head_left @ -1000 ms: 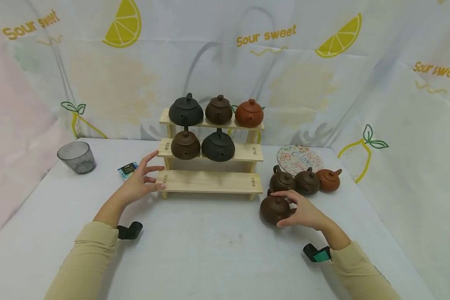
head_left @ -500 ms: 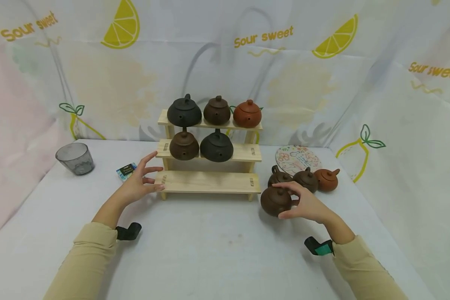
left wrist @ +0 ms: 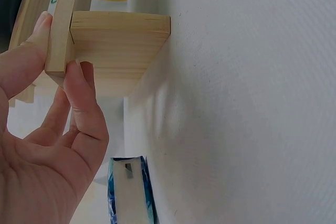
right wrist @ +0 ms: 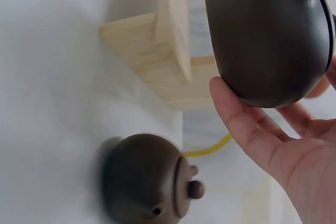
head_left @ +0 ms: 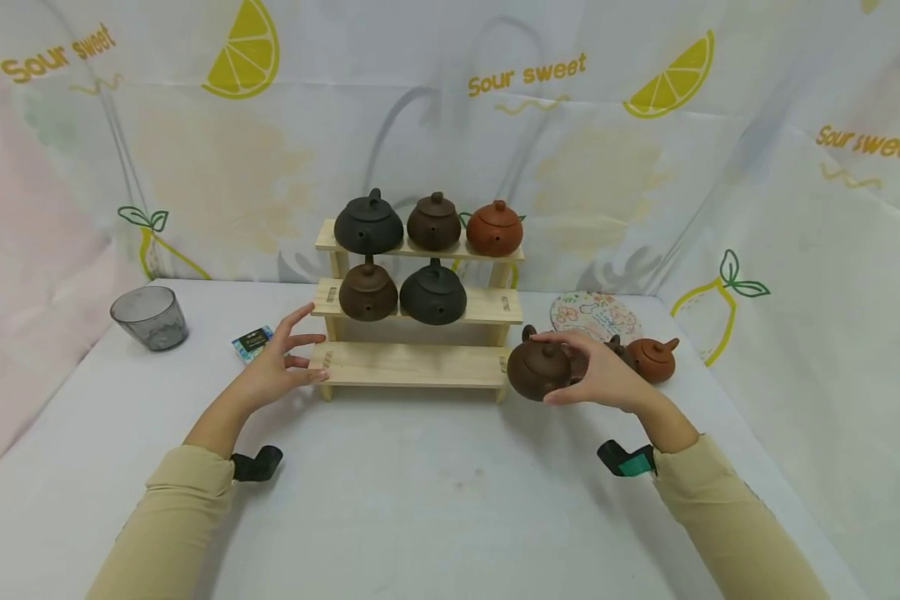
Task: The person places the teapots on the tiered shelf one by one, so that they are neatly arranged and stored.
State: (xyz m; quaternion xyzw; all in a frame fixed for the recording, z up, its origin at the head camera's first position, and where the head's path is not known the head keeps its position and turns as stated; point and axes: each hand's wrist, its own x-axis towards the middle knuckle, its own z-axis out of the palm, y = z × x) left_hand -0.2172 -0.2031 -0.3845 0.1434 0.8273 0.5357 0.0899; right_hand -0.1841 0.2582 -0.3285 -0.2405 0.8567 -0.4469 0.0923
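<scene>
My right hand [head_left: 603, 375] grips a dark brown teapot [head_left: 534, 373] at the right end of a three-step wooden rack [head_left: 412, 364]. In the right wrist view the teapot's smooth body [right wrist: 268, 35] hangs above the table, fingers along its side. My left hand [head_left: 273, 367] pinches the left end of the rack's lowest board [left wrist: 60, 51] between thumb and fingers. On the top step sit a black teapot [head_left: 367, 225], a brown teapot [head_left: 433, 223] and a red teapot [head_left: 494, 229]. The middle step bears a brown teapot [head_left: 367, 292] and a black teapot [head_left: 432, 294].
Right of the rack stand an orange-red teapot [head_left: 652, 360] and dark brown ones, largely hidden by my right hand; one teapot [right wrist: 144, 177] shows in the right wrist view. Behind lies a round patterned mat [head_left: 596, 315]. Leftward are a grey glass [head_left: 150, 318] and small blue packet [head_left: 253, 342].
My right hand has lifted the dark brown teapot off the table and carried it up and slightly left, toward the rack's lowest step. The left hand has stayed on the rack.
</scene>
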